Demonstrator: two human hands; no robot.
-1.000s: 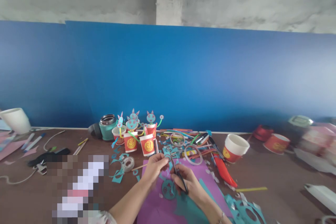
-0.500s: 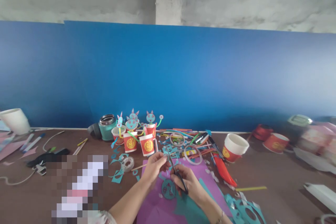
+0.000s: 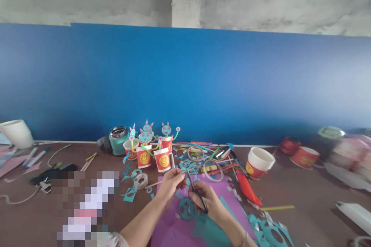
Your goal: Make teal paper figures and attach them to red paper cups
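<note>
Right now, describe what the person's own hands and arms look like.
The left hand and right hand are bare, without gloves. The left forearm is bare up to a loose, pale sleeve edge. A thin, silvery-looking bracelet circles the right wrist; no sleeve shows on that arm.

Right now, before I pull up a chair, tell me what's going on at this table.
Someone is busy with paper craft. The left hand pinches a small, round paper piece in its fingers, while the right hand holds black-handled scissors with the blades at that piece. Below, a round teal paper face lies on a flat purple paper sheet. Beyond the hands, red-and-white paper cups with teal paper animal faces stand grouped together.
</note>
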